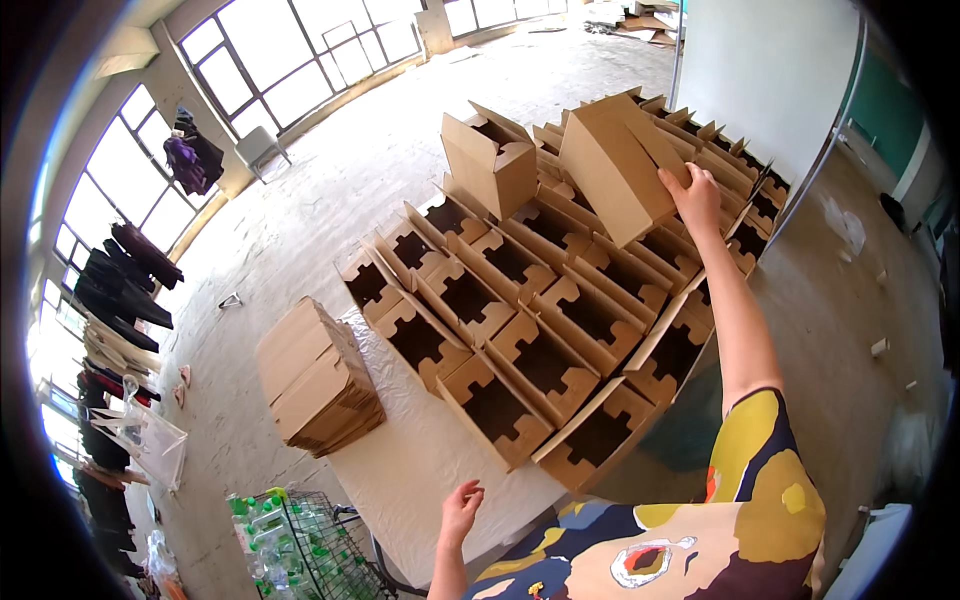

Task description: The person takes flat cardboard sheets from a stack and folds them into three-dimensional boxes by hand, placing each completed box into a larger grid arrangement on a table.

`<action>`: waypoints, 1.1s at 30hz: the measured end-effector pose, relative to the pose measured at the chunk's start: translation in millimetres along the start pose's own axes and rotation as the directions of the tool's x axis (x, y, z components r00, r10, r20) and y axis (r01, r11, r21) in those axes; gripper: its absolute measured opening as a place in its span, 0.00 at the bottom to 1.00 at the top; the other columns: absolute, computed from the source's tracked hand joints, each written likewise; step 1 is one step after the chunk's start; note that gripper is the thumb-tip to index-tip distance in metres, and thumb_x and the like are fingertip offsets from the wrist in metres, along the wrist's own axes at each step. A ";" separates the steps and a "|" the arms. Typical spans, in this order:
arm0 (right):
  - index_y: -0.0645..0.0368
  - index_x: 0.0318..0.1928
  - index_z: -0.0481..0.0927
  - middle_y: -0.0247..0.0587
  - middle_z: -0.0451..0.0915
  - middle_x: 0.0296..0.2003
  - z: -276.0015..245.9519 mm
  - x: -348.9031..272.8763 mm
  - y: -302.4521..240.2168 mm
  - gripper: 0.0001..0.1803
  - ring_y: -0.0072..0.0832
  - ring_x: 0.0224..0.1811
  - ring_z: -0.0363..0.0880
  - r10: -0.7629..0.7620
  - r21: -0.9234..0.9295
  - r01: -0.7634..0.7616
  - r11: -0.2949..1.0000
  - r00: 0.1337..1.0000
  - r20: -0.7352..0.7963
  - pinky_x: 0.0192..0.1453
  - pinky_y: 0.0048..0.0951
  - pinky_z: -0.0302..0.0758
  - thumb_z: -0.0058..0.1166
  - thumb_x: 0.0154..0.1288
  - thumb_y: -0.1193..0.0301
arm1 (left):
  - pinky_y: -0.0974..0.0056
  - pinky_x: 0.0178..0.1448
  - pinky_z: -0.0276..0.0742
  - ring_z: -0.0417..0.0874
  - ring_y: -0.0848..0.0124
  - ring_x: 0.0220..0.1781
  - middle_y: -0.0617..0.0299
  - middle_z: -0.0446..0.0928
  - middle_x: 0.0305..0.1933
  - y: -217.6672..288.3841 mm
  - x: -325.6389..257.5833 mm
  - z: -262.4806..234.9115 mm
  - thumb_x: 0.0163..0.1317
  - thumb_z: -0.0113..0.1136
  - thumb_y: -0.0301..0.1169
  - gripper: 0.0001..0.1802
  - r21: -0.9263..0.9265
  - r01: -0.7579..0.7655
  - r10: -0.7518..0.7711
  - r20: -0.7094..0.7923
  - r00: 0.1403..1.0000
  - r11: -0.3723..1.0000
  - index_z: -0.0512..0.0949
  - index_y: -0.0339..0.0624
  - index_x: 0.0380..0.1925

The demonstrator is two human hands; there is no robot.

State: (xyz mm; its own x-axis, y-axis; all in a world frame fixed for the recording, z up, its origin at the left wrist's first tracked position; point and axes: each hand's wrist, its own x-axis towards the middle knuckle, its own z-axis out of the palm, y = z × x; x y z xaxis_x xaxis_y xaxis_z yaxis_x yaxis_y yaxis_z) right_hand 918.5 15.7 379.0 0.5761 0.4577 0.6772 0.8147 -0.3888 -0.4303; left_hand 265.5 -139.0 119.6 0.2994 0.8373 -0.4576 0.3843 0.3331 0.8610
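Observation:
My right hand (697,195) grips the side edge of a brown cardboard box (615,170), thumb on the face toward me. The box is tilted above rows of open-topped cardboard boxes (545,360) with raised flaps and notched inner flaps; their insides look dark. Another open box (490,165) stands on top of the rows, left of the held one. Low over the white-covered table (400,480), my left hand (461,508) is empty, its fingers loosely bent and apart. Left of the rows lies a stack of folded flat cardboard boxes (315,375).
A wire basket of green-capped plastic bottles (300,545) stands by the table's near left corner. Clothes (120,290) hang along the windows at left. A chair (262,150) stands farther back. At right, a pale panel (770,90) rises beside the boxes.

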 end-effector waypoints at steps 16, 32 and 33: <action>0.67 0.46 0.82 0.63 0.82 0.48 194.9 110.4 -34.0 0.39 0.55 0.52 0.84 0.010 -0.078 0.002 0.997 0.989 0.148 0.54 0.50 0.83 0.63 0.62 0.37 | 0.45 0.76 0.60 0.65 0.45 0.73 0.43 0.67 0.72 -86.0 9.4 38.6 0.58 0.72 0.51 0.43 0.560 0.252 -0.223 -0.122 0.967 0.789 0.69 0.46 0.71; 0.52 0.66 0.77 0.45 0.74 0.67 239.2 96.2 -28.5 0.27 0.45 0.70 0.71 -0.032 -0.025 0.039 0.999 0.969 0.244 0.72 0.44 0.71 0.56 0.73 0.54 | 0.45 0.77 0.56 0.63 0.45 0.72 0.44 0.69 0.68 -93.5 21.8 34.3 0.53 0.75 0.50 0.43 0.636 0.252 -0.206 -0.147 0.967 0.729 0.71 0.56 0.69; 0.53 0.66 0.77 0.45 0.74 0.68 235.4 96.0 -26.0 0.27 0.45 0.70 0.71 -0.029 0.001 0.029 1.000 0.970 0.240 0.73 0.45 0.71 0.56 0.74 0.54 | 0.45 0.77 0.56 0.63 0.45 0.72 0.44 0.69 0.68 -95.1 23.1 32.6 0.53 0.75 0.50 0.43 0.640 0.246 -0.200 -0.145 0.969 0.728 0.71 0.56 0.69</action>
State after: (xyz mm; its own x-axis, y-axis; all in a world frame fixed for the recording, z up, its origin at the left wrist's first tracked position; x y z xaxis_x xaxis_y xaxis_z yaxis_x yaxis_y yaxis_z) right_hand 968.3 258.0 314.7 0.5517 0.6471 0.5261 0.8312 -0.3746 -0.4109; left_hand 264.4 -165.5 19.9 0.0862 0.8076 -0.5834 0.9125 0.1711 0.3716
